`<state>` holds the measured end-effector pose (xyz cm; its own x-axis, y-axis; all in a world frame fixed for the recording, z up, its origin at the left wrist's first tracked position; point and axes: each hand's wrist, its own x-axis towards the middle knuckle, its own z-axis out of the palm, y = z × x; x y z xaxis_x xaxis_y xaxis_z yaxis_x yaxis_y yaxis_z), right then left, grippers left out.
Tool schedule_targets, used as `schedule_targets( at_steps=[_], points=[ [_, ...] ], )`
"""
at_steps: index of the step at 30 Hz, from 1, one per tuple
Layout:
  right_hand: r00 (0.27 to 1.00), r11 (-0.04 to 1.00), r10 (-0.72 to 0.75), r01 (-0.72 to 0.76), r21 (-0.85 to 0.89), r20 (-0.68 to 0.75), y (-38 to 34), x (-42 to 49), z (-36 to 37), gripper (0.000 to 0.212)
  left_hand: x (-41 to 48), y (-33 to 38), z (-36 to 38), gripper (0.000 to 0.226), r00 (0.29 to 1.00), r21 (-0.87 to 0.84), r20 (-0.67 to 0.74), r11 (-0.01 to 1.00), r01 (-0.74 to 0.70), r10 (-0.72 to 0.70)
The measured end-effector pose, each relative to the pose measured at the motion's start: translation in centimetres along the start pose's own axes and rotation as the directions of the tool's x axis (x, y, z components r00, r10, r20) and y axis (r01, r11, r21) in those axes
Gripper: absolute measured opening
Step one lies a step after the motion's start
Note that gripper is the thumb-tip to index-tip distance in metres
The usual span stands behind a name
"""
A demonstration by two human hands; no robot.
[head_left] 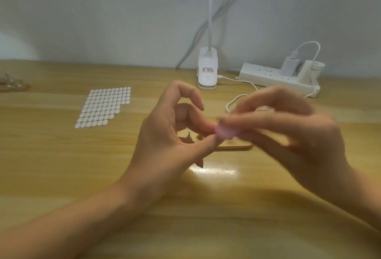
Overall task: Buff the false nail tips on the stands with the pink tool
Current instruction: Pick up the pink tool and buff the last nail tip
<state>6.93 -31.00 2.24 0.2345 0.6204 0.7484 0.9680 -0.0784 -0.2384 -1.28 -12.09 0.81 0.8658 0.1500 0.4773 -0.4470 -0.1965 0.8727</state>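
Wooden table (61,155). Right hand (292,135), blurred: fingers pinched around the pink tool (226,132), held above the wooden stand (235,145). Left hand (171,135): thumb and fingertips pinched together at the tool's tip; what they hold cannot be told. Left of the stand: white sticker sheet (103,107). Behind it: lamp base (207,69), power strip (278,77).
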Motion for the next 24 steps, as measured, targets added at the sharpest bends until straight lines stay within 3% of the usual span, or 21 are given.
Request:
schedule_targets(
  at_steps=[24],
  points=[
    [1.0, 0.999, 0.025, -0.026, -0.027, -0.014, 0.61, -0.21, 0.34, 0.022, 0.24, -0.37, -0.31, 0.042, 1.0, 0.007, -0.001, 1.0, 0.026, -0.026]
  ],
)
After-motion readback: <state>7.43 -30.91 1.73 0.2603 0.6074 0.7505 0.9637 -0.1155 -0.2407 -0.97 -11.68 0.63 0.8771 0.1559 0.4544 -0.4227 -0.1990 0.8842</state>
